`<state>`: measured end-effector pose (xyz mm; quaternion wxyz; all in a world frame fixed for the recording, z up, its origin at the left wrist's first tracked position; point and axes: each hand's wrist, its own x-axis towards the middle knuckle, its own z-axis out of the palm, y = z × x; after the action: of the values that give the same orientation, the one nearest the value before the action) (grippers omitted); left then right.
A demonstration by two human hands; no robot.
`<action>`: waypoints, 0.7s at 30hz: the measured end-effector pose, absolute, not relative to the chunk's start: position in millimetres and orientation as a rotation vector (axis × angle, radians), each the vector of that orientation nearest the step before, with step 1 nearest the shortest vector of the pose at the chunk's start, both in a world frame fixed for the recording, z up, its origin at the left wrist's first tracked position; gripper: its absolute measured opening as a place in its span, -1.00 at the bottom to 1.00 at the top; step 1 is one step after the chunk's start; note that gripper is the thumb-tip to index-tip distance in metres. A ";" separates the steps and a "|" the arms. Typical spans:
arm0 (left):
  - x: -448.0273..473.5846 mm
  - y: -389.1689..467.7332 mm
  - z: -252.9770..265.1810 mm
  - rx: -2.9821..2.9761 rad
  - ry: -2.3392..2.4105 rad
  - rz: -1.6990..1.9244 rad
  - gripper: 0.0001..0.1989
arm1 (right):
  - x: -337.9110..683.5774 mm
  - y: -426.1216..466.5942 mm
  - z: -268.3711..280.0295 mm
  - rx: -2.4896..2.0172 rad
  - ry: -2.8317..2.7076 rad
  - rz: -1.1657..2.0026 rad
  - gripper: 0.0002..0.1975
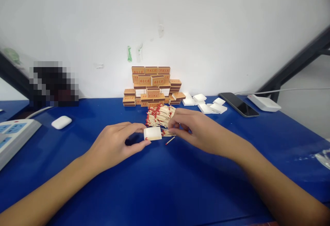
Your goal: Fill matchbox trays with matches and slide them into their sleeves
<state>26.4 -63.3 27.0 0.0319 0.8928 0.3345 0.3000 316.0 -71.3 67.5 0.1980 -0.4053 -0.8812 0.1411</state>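
My left hand [116,140] grips a small white matchbox tray [154,131] between thumb and fingers. Inside the tray, a few red-tipped matches lie along its near side. Just right of it, my right hand [189,126] is closed in a pinch on matches [165,133] at the near edge of the heap; its fingertips partly cover them. The large heap of loose matches [160,116] lies behind both hands, mostly with red heads to the left. One single match [170,140] rests on the blue table in front of my right fingertips.
Stacked matchboxes [151,81] stand against the wall behind the heap. Several white trays [206,104] lie to their right, then a phone [238,104] and a white box [264,103] with a cable. At left are a white earbud case [61,122] and a power strip [19,136].
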 end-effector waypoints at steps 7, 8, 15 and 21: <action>29.6 -69.0 37.4 2.574 1.049 0.722 -0.78 | 328.7 -60.3 60.0 -1.230 -2.615 0.735 -0.94; 30.3 -70.2 38.2 2.556 1.043 0.685 -0.79 | 327.4 -60.9 57.9 -1.234 -2.621 0.731 -0.93; 30.5 -72.4 37.0 2.513 1.038 0.536 -0.80 | 323.3 -62.0 53.8 -1.244 -2.617 0.637 -0.94; 31.0 -71.2 35.5 2.533 1.042 0.503 -0.75 | 322.6 -63.0 53.7 -1.253 -2.631 0.610 -0.90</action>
<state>31.0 -71.2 35.5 0.1777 0.8952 0.3682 0.1776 322.6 -63.0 53.7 0.0823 -0.4194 -0.8807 0.2042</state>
